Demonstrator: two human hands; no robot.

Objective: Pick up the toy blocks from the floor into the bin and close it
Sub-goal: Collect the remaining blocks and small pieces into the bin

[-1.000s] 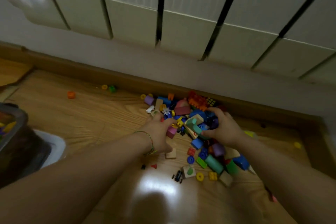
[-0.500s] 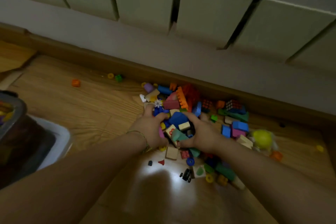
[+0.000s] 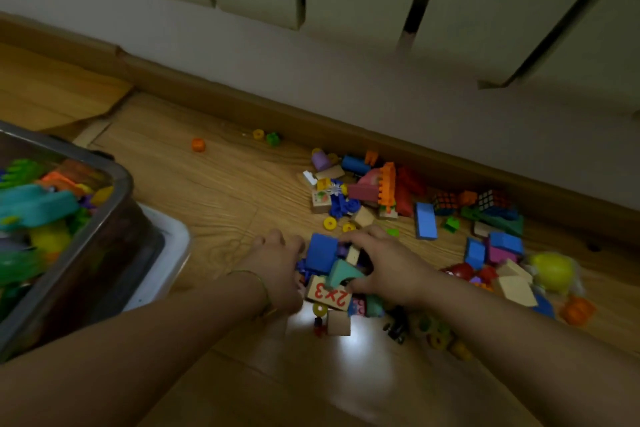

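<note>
My left hand (image 3: 277, 269) and right hand (image 3: 389, 269) are cupped toward each other, fingers curled round a clump of blocks (image 3: 341, 274) squeezed between them, the "2x3" block (image 3: 329, 295) at its near edge. In the last half second I've drawn that clump toward me, clear of the main pile (image 3: 377, 191) by the skirting board (image 3: 242, 114). It may be just off the floor (image 3: 225, 191), but the blur hides that. The bin (image 3: 117, 180) stands open on my left, part full. Carrying across looks like the next step, and plenty remains.
</note>
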